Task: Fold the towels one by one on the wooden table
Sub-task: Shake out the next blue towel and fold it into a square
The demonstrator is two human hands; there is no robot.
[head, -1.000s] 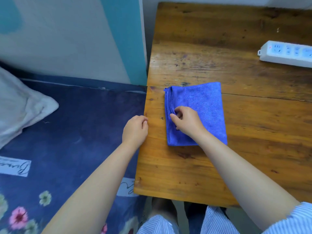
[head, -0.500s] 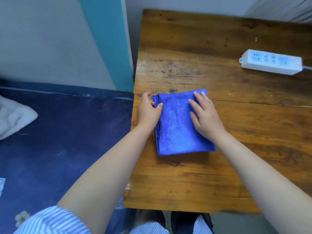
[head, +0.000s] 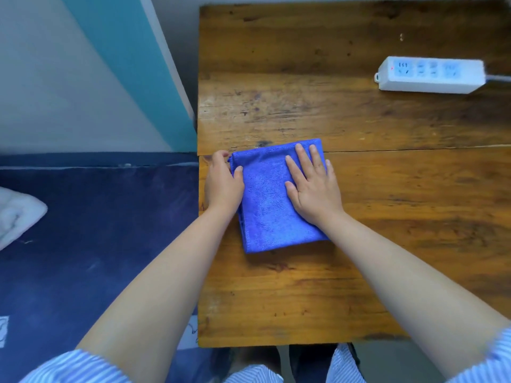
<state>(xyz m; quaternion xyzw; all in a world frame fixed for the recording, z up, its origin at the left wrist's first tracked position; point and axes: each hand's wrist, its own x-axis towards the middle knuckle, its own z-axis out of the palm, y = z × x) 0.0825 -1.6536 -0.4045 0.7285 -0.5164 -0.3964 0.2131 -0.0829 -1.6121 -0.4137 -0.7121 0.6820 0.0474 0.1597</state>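
A blue towel (head: 266,205), folded into a small rectangle, lies near the left edge of the wooden table (head: 359,272). My right hand (head: 313,186) lies flat on the towel's right half, fingers straight and spread, pressing it down. My left hand (head: 222,182) is at the towel's left edge; its thumb rests on top of the cloth and its fingers curl at the folded edge near the far left corner, gripping it.
A white power strip (head: 431,74) with a grey cable sits at the table's far right. Left of the table is a dark blue bed cover (head: 96,230) with a white pillow (head: 16,214) on it. A white and teal wall (head: 96,64) stands behind.
One second ago my left hand was off the towel at the table edge and my right pinched its left edge. Now the left grips that edge and the right lies flat on the towel.
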